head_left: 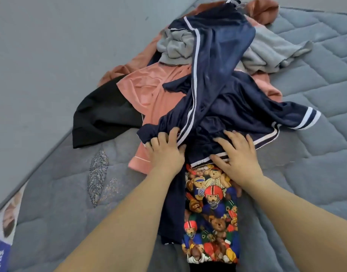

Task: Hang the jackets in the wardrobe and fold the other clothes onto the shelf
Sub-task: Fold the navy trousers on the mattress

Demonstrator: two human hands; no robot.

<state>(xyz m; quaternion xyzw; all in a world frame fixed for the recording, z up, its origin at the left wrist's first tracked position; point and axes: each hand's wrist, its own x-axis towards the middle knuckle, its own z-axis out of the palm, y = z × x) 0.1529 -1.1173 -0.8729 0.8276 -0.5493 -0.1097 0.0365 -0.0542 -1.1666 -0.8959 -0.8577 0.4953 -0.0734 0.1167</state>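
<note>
Grey quilted mattress [315, 61] under clothes heap. Navy striped garment [223, 79] tops heap; left hand [165, 152] and right hand [238, 156] press it, fingers spread flat, neither grip closed. Risk: lifting drags tangled pink garment [158, 89], bear-print garment [211, 209].

- Under yr hands: grey quilted mattress [315, 79], diamond stitching, runs fwd & right.
- Left of yr hands: worn speckled patch [98, 173] on it.
- Beyond the left edge: plain grey floor [51, 46].
- Even, soft light.
</note>
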